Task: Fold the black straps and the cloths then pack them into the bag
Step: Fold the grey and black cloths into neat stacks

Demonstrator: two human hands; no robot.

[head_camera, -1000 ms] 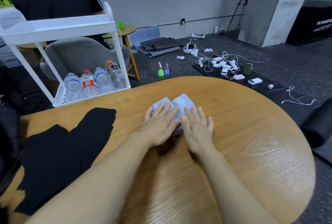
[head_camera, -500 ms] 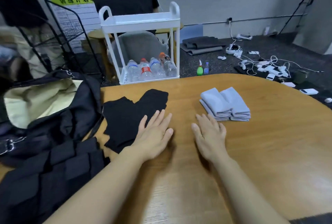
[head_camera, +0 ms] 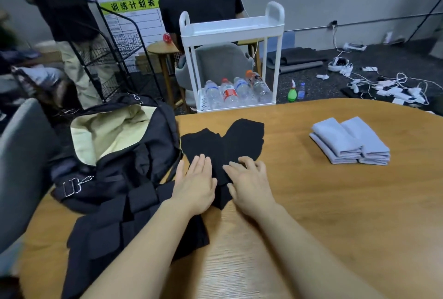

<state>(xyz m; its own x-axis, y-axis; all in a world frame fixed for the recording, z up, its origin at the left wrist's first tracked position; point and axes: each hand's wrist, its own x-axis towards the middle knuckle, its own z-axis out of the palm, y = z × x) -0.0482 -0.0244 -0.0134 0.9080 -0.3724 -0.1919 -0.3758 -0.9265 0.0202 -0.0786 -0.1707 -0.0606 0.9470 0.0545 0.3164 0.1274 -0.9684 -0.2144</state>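
Hands lie flat, fingers straight, at mid-frame: left hand (head_camera: 195, 184) and right hand (head_camera: 249, 184) rest on the black straps (head_camera: 225, 142), whose long axes run up-frame. Folded cloths (head_camera: 350, 141) sit right on the tabletop (head_camera: 335, 202); the open bag (head_camera: 115, 145) lies left.

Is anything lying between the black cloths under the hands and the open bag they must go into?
Nothing visible does. The black cloths lie right beside the bag, whose mouth gapes open. Both the left hand and right hand rest flat on them.
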